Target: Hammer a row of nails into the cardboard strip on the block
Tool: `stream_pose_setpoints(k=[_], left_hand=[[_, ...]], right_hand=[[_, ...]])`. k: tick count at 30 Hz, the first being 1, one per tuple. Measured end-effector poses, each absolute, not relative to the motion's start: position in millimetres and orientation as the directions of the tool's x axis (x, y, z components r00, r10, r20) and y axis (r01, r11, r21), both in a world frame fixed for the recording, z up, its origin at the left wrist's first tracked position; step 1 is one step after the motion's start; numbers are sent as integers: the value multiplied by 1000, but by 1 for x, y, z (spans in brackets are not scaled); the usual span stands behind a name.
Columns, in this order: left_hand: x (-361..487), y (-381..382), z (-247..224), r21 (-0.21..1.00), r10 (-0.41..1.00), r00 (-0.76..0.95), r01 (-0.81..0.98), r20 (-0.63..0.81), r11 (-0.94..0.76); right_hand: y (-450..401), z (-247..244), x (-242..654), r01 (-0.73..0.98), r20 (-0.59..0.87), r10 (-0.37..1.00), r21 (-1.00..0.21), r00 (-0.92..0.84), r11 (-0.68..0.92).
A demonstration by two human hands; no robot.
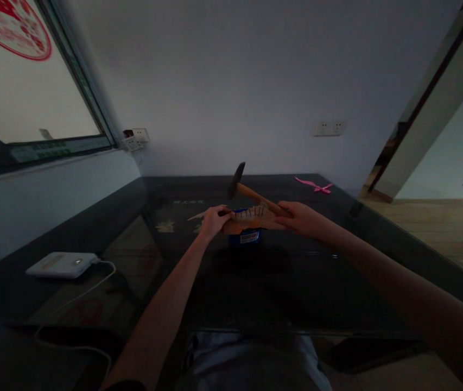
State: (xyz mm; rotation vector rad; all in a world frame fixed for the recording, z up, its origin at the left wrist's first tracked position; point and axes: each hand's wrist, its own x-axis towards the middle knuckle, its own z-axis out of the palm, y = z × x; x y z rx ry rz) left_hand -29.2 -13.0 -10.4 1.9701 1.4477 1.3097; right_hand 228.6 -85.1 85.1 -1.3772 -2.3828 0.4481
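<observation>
My right hand (298, 218) is closed around the wooden handle of a hammer (253, 194), whose dark head points up and to the left. Below the handle lies a light brown, rough-edged piece of wood (251, 221) with several thin dark nails standing in a row along it. The fingers of my left hand (215, 221) pinch its left end. My right hand is close to its right end; whether it touches the piece I cannot tell. Under the piece is a blue box (247, 237) with a pale label, partly hidden. A thin pointed tip sticks out left of my left hand.
The dark glossy table (296, 282) meets the wall at the back. A white power bank (64, 265) with a cable (93, 288) lies at left. A pink ribbon (316, 186) is at the back right. Wall sockets (330, 128) sit above the table.
</observation>
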Motion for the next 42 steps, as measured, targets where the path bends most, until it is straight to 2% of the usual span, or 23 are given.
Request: stream_pose_setpoints(k=[7, 14, 19, 21, 25, 27, 31, 37, 42], left_hand=[[-31, -10, -13, 734, 880, 53, 530, 473, -426], [-30, -12, -12, 735, 880, 62, 525, 470, -429], [-28, -15, -10, 726, 884, 40, 554, 466, -407], [-28, -17, -9, 712, 878, 33, 571, 478, -409], [-28, -19, -7, 664, 849, 40, 605, 527, -440], [-28, -19, -5, 633, 835, 46, 630, 548, -450], [-29, -16, -2, 620, 830, 44, 643, 555, -449], [-29, -12, -8, 606, 814, 21, 657, 580, -449], [-36, -14, -3, 646, 800, 38, 569, 598, -509]], right_hand=[[-85, 82, 227, 739, 89, 855, -463, -511, 490], [-88, 90, 227, 743, 162, 891, -500, -425, 445], [-90, 79, 226, 688, 140, 843, -517, -519, 509], [-94, 75, 226, 652, 143, 843, -572, -518, 498], [-110, 70, 231, 535, 95, 931, -796, -352, 284], [-120, 66, 238, 434, 109, 951, -870, -290, 232], [-141, 51, 259, 362, 122, 969, -912, -214, 195], [-171, 21, 286, 239, 59, 995, -968, -86, 78], [-198, 0, 302, 116, 40, 998, -993, 40, 35]])
